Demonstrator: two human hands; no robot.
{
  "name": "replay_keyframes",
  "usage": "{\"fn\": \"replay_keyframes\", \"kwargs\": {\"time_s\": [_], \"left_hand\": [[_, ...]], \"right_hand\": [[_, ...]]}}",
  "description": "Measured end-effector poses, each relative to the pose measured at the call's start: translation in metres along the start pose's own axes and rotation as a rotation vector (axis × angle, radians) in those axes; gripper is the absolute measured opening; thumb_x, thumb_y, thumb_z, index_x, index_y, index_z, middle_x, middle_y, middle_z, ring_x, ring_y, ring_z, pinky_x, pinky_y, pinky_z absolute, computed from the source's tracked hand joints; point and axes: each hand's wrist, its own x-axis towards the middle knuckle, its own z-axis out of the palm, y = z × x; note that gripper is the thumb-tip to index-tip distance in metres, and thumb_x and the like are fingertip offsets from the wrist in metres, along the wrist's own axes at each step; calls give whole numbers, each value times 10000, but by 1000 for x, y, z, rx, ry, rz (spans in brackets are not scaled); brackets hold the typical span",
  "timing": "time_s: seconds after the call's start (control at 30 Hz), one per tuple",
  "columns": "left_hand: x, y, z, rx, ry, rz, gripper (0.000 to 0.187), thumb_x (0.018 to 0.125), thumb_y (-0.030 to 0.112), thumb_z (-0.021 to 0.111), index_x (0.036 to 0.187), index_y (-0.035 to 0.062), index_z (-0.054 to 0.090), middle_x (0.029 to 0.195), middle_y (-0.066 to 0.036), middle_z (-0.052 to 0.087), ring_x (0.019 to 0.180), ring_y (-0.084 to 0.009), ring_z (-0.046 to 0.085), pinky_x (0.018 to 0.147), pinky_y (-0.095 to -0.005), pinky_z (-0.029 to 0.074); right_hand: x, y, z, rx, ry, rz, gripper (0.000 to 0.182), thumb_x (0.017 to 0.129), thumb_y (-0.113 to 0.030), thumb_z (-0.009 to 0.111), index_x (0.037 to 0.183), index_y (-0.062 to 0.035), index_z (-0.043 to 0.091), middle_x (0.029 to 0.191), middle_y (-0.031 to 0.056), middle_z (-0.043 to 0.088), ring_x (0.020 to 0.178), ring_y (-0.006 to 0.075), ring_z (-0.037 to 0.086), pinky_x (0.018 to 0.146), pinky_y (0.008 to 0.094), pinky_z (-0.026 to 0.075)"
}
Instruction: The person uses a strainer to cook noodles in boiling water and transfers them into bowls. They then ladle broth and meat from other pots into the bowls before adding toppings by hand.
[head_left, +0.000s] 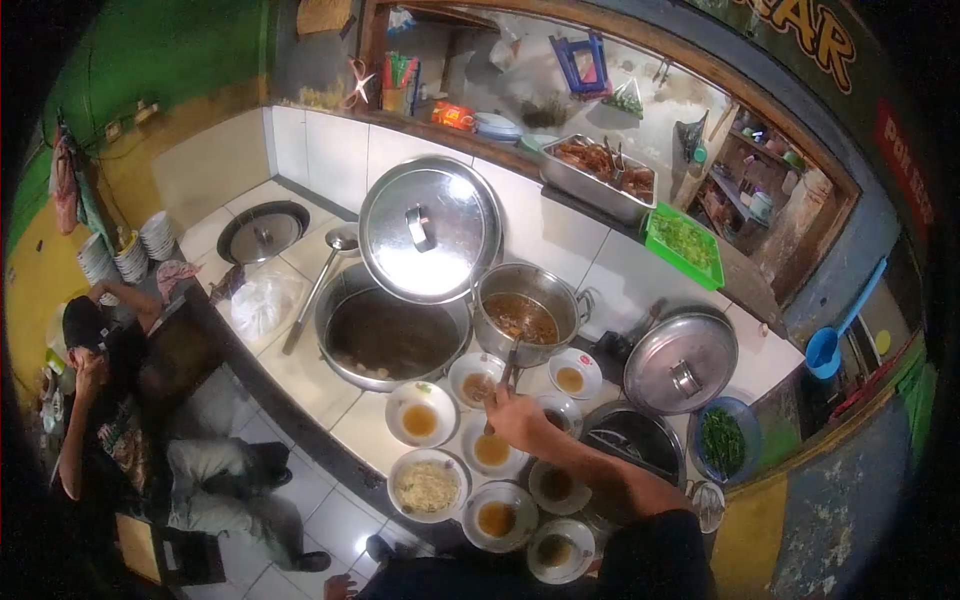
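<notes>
My right hand (515, 415) is closed around the handle of a ladle (514, 358), which reaches over the near rim of a small steel pot (577, 325) of brown, chunky stew. The ladle's far end is lost in the stew. Under and around this hand stand several white bowls, among them one (420, 414) with brown liquid. Another bowl (429, 486) is filled with pale noodles or shreds. At the bottom edge, my left hand (340, 586) shows only in part, fingers loosely apart, with nothing seen in it.
A large pot (394, 335) of dark broth is sunk in the tiled counter, a steel lid (430, 229) propped behind it. Another lid (681, 361) leans at right near a bowl of greens (722, 441). A person (110, 400) sits at left, beyond the counter edge.
</notes>
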Motion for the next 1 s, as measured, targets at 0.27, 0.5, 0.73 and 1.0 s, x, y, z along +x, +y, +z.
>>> {"fn": "replay_keyframes", "kwargs": {"time_s": [0.27, 0.5, 0.73, 1.0], "left_hand": [[13, 26, 6, 50, 187, -376, 487, 897, 255, 577, 1277, -27, 460, 1205, -189, 546, 1053, -312, 579, 833, -483, 528], [22, 25, -6, 158, 99, -173, 468, 928, 365, 491, 1196, -14, 547, 1109, -164, 616, 965, -272, 615, 727, -378, 519], [6, 44, -8, 146, 139, -281, 400, 916, 307, 503, 1156, -6, 568, 1013, -156, 651, 832, -250, 632, 656, -365, 509], [32, -11, -37, -55, 64, -279, 308, 910, 184, 503, 1147, -7, 551, 986, -129, 659, 740, -260, 658, 517, -362, 523]], "right_hand": [[35, 54, -42, 500, 211, 271, 205, 741, -148, 618, 916, -52, 662, 918, 205, 622, 702, 350, 629, 639, 423, 524], [66, 173, -9, 1370, 340, 973, 223, 820, -79, 615, 921, 119, 600, 826, 217, 663, 587, 278, 672, 537, 345, 582], [46, 188, -39, 1551, 577, 895, 181, 848, -77, 584, 832, 103, 586, 788, 189, 654, 598, 273, 674, 525, 308, 584], [1, 137, -106, 1418, 555, 786, 189, 862, -88, 563, 911, 87, 615, 785, 158, 654, 633, 190, 656, 563, 263, 553]]}}
